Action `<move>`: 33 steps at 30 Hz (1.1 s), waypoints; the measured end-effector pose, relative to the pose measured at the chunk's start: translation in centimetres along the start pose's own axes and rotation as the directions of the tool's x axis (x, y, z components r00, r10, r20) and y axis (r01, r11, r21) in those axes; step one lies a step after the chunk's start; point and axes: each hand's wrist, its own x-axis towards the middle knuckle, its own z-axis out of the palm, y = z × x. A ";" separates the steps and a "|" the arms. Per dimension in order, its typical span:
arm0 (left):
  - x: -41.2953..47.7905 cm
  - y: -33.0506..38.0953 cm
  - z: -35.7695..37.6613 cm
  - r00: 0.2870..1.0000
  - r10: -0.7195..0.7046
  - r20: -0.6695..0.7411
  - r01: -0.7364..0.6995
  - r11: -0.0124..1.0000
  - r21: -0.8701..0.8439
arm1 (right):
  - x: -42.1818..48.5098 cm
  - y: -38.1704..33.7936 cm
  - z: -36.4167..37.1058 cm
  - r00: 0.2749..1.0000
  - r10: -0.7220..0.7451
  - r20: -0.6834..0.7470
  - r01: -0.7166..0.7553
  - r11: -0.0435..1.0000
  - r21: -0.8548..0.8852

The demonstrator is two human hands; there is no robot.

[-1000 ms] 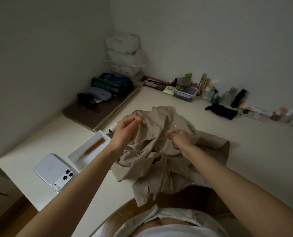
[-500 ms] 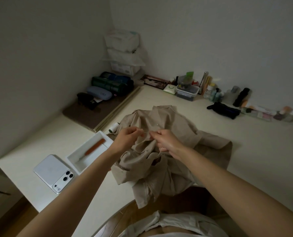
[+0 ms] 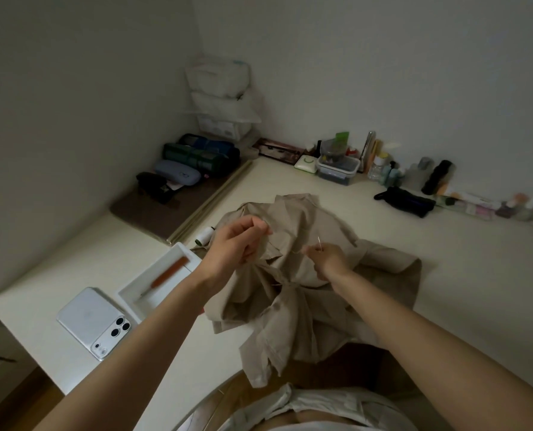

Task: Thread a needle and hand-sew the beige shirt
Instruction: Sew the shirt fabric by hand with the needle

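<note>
centre frame: left hand pinches a fold of the beige shirt; right hand pinches the needle, tip up.

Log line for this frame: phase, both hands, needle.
phase: sewing | left hand: grips beige shirt fold | right hand: pinches needle, pointing up | thread spool: beside shirt, untouched

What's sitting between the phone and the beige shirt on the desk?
In the head view, a white tray holding an orange-handled tool lies between phone and beige shirt.
</note>
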 end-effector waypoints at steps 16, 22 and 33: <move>0.5 -1.6 -1.9 0.989 -0.148 -0.022 0.149 0.981 0.120 | -3.2 -5.0 -1.1 0.823 -0.295 0.485 0.305 0.951 0.061; -0.1 -2.9 -2.8 0.971 -0.221 -0.090 0.235 0.952 0.197 | -1.9 -4.9 -1.5 0.935 -0.261 0.240 0.287 0.955 -0.078; -0.9 -3.7 -2.8 0.952 -0.300 -0.061 0.305 0.907 0.292 | 0.9 -3.9 -1.7 0.980 -0.194 0.046 0.199 0.956 -0.215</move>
